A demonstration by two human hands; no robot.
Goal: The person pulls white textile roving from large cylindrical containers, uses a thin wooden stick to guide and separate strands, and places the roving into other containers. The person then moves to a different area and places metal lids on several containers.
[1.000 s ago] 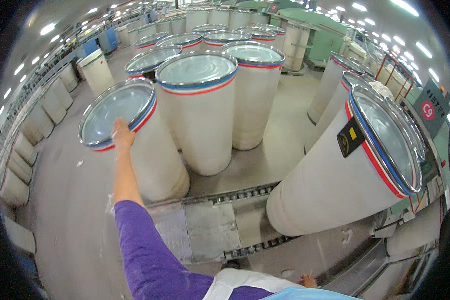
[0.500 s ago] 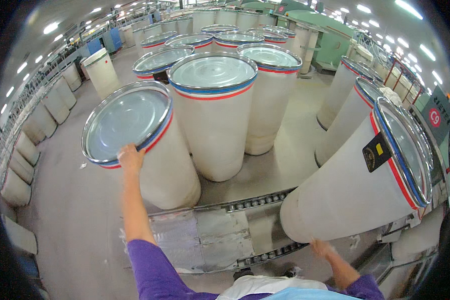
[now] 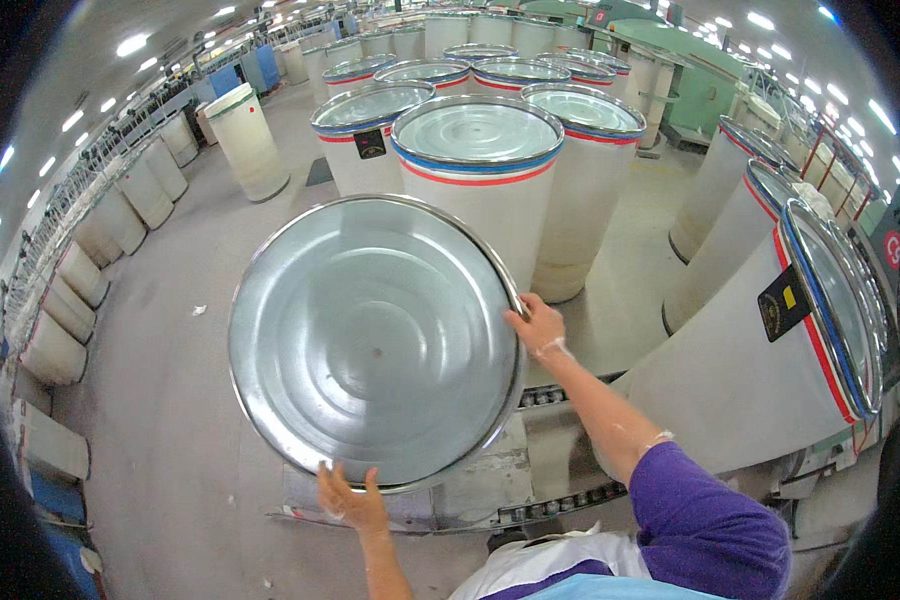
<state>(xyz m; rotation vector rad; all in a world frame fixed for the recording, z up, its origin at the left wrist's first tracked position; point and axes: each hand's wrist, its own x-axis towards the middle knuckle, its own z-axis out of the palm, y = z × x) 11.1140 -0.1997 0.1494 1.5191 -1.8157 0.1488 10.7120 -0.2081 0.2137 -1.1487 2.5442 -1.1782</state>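
Note:
A tall cream sliver can (image 3: 370,340) stands close before me, its round silvery top plate filling the middle of the view and hiding most of its body. My right hand (image 3: 538,327) is closed around the metal rim on its right side. At the rim's lower edge is my left hand (image 3: 353,500), fingers spread and thumb apart, touching or nearly touching the rim. Just behind stands another can (image 3: 475,200) with blue and red bands. To the right a can (image 3: 740,370) with a black tag leans beside a roller track (image 3: 560,505).
More cans crowd the far middle, including one with a black tag (image 3: 370,143). A lone can (image 3: 245,145) stands farther left, with a row of cans (image 3: 95,235) along the left side. Green machinery (image 3: 715,95) rises at the back right. White fluff (image 3: 199,310) lies on the floor.
The can that my left hand held by its rim has come nearer and its top now faces me. My right hand has risen onto its rim; my left hand has moved to its lower edge.

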